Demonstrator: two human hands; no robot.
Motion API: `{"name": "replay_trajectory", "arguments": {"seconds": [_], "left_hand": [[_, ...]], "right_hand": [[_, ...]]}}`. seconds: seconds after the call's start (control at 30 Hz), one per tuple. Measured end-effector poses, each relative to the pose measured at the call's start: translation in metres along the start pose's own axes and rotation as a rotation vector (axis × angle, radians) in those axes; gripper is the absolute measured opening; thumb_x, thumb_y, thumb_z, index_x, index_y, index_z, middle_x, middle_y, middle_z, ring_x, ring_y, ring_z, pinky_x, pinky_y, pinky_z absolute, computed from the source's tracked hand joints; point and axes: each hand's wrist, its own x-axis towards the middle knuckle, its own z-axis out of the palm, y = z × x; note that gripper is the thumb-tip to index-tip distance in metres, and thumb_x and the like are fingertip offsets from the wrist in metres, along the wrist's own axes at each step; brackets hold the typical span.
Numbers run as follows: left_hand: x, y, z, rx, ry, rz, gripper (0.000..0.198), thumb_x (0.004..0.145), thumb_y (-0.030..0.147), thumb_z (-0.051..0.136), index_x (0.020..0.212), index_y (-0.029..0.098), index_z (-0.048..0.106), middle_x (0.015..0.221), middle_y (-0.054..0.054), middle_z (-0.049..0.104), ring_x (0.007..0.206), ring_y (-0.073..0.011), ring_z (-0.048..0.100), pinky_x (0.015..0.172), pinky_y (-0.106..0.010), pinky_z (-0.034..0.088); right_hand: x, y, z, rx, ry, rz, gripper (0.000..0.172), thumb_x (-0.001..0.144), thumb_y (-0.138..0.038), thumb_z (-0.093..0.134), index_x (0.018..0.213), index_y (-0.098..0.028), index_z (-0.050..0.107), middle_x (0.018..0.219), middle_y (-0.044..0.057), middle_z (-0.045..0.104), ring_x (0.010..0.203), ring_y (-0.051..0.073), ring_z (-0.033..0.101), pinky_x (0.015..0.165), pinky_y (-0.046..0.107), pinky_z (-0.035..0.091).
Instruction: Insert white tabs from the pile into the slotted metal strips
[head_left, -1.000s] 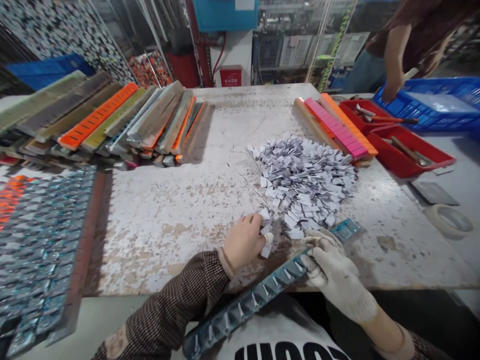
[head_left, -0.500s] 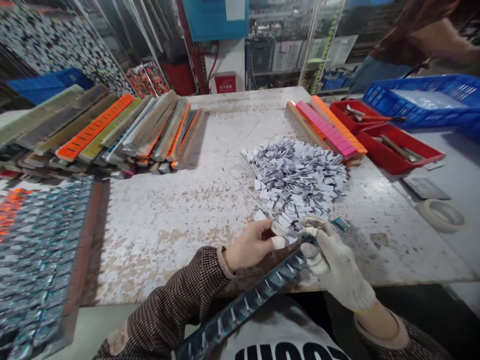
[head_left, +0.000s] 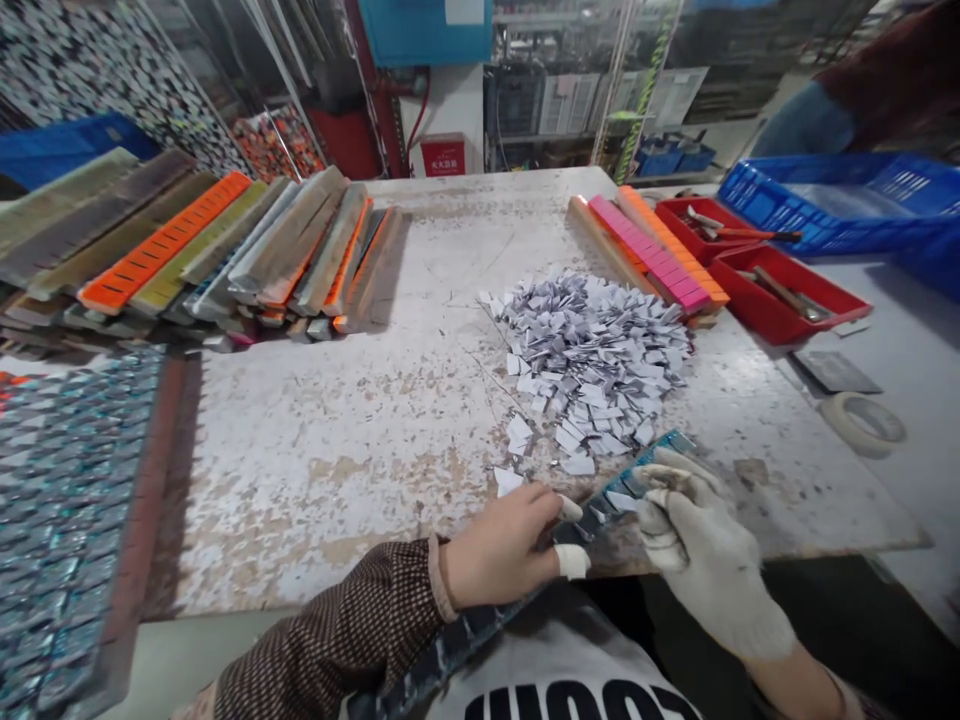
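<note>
A long dark strip [head_left: 442,655] with slots and a teal far end [head_left: 673,442] runs slantwise from my lap over the table's front edge. My left hand [head_left: 502,550] is closed round its middle, white covers on thumb and forefinger, the palm side hidden. My right hand [head_left: 705,560], in a white knit glove, has its fingers bent together at a small white piece [head_left: 622,501] over the strip. Just beyond lies a heap of small white pieces [head_left: 592,350]. A few loose pieces [head_left: 519,433] are near my left fingers.
Slotted bars, one orange [head_left: 169,240], are stacked at left above a board of teal-grey strips [head_left: 82,500]. At right are pink and orange bars [head_left: 649,250], red trays [head_left: 780,320], a blue crate [head_left: 802,235] and a tape roll [head_left: 862,420]. Another person [head_left: 862,110] stands behind.
My left hand has moved from the loose pieces down onto the strip. My right hand has shifted right and slightly down, and more of the strip's far end shows.
</note>
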Motion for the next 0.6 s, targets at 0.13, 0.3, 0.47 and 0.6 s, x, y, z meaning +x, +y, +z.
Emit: {"name": "replay_trajectory", "arguments": {"seconds": [0.13, 0.3, 0.47, 0.6], "left_hand": [[-0.003, -0.002, 0.006, 0.042, -0.045, -0.02, 0.029, 0.094, 0.037, 0.069, 0.117, 0.019, 0.063, 0.116, -0.011, 0.065, 0.104, -0.0263, 0.065, 0.09, -0.038, 0.055], [-0.004, -0.004, 0.007, 0.039, -0.065, -0.049, 0.028, 0.095, 0.037, 0.068, 0.117, 0.02, 0.062, 0.118, -0.011, 0.065, 0.105, -0.0268, 0.065, 0.09, -0.038, 0.056], [-0.005, -0.009, 0.009, 0.032, -0.06, -0.047, 0.035, 0.095, 0.041, 0.07, 0.121, 0.02, 0.062, 0.121, -0.011, 0.065, 0.106, -0.027, 0.066, 0.09, -0.038, 0.056], [-0.006, -0.012, 0.012, 0.057, -0.044, -0.033, 0.035, 0.095, 0.043, 0.07, 0.121, 0.021, 0.062, 0.119, -0.011, 0.066, 0.103, -0.0269, 0.067, 0.087, -0.037, 0.057]], "right_hand": [[-0.001, -0.008, 0.003, -0.108, -0.025, -0.065, 0.005, 0.094, -0.022, 0.065, 0.094, -0.023, 0.06, 0.108, 0.009, 0.07, 0.124, 0.032, 0.063, 0.112, 0.057, 0.048], [0.011, -0.006, -0.002, -0.137, -0.086, -0.152, 0.005, 0.091, -0.018, 0.065, 0.094, -0.022, 0.062, 0.105, 0.008, 0.071, 0.124, 0.032, 0.064, 0.116, 0.059, 0.043], [0.017, 0.011, -0.002, -0.139, -0.152, -0.143, 0.006, 0.095, -0.02, 0.058, 0.092, -0.021, 0.063, 0.111, 0.011, 0.07, 0.125, 0.033, 0.063, 0.112, 0.058, 0.047], [0.014, 0.014, -0.001, -0.122, -0.122, -0.138, 0.005, 0.095, -0.02, 0.059, 0.091, -0.02, 0.062, 0.11, 0.012, 0.07, 0.124, 0.033, 0.063, 0.112, 0.059, 0.047]]}}
